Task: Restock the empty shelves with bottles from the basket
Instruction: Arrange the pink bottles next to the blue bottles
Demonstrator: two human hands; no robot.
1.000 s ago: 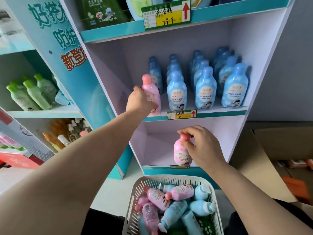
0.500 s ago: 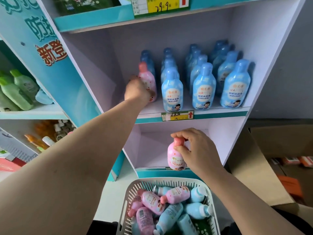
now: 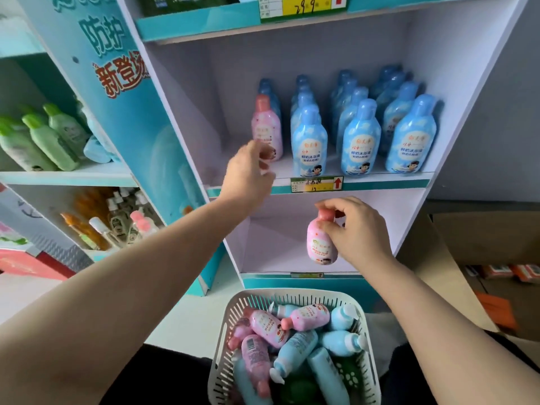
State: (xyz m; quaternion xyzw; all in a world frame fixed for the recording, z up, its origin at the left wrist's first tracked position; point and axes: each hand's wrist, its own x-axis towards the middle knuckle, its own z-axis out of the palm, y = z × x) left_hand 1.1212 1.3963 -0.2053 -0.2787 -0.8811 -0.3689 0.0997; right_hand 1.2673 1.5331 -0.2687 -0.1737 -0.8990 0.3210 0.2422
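Observation:
A pink bottle stands upright at the left end of the middle shelf, beside rows of blue bottles. My left hand hovers just in front of it, fingers loosely curled, holding nothing. My right hand grips a second pink bottle by its cap and neck, hanging in front of the lower shelf. The white basket below holds several pink and blue bottles lying down.
Green bottles stand on the neighbouring shelf at left, orange and white spray bottles below them. A teal side panel separates the units. Brown cardboard lies to the right.
My left hand let go of the pink bottle on the middle shelf and drew back toward me. My right hand kept its pink bottle in front of the lower shelf.

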